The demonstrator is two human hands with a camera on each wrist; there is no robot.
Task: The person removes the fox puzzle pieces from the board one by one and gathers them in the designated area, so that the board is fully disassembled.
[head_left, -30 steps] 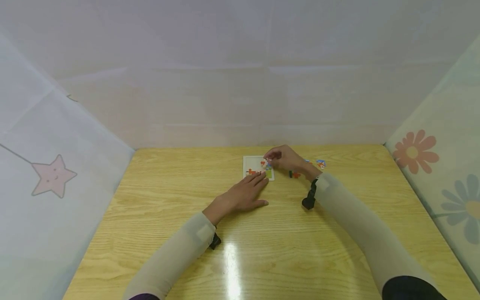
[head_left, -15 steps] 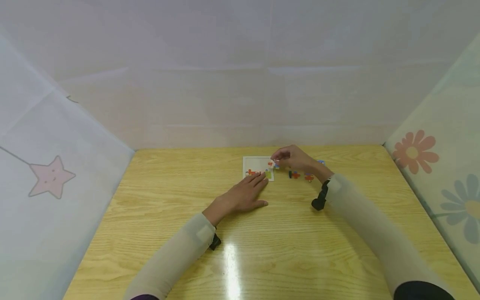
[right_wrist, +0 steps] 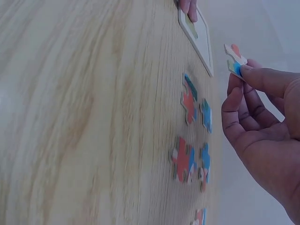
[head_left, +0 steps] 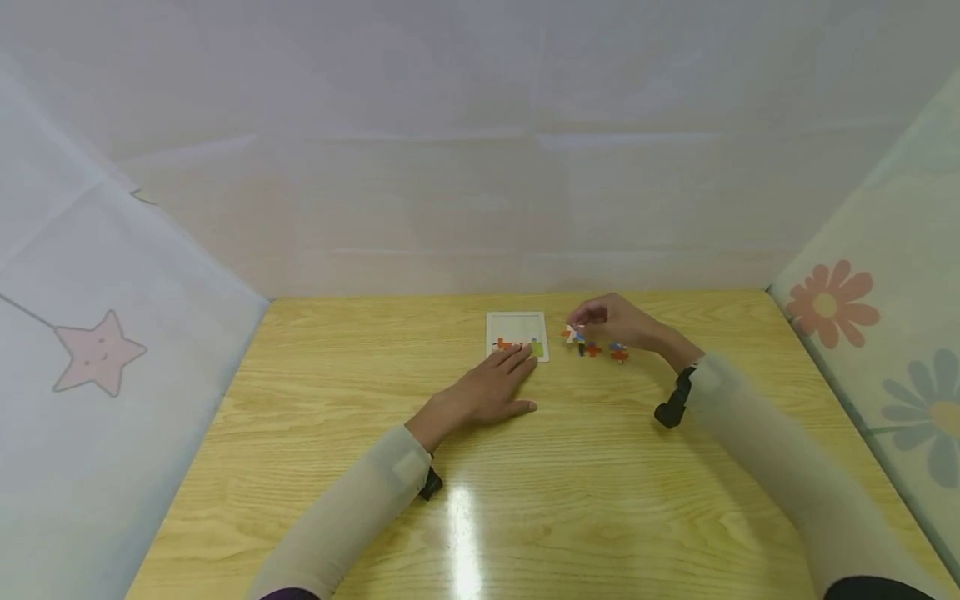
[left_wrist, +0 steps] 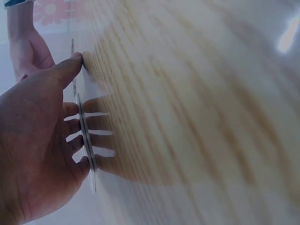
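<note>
A jigsaw puzzle piece (right_wrist: pixel 236 60) in white, red, blue and green is pinched between thumb and fingers of my right hand (head_left: pixel 618 322), held above the table to the right of the white puzzle frame (head_left: pixel 514 316). My left hand (head_left: pixel 491 388) lies with straight fingers on the frame's near edge. Along the frame's lower part sit a red piece (head_left: pixel 502 343) and a green one (head_left: pixel 537 349); the fingers partly hide that row. In the right wrist view, loose red-and-blue pieces (right_wrist: pixel 183 160) lie below my right hand.
The loose pieces (head_left: pixel 618 352) lie on the wooden table (head_left: pixel 525 483) right of the frame. A pale cloth wall (head_left: pixel 420 208) rises at the table's back edge, with printed cloth (head_left: pixel 862 333) on the right side and more (head_left: pixel 105 350) on the left.
My right hand has moved rightward from over the frame, carrying the pinched puzzle piece away from it. My left hand has stayed in place on the frame.
</note>
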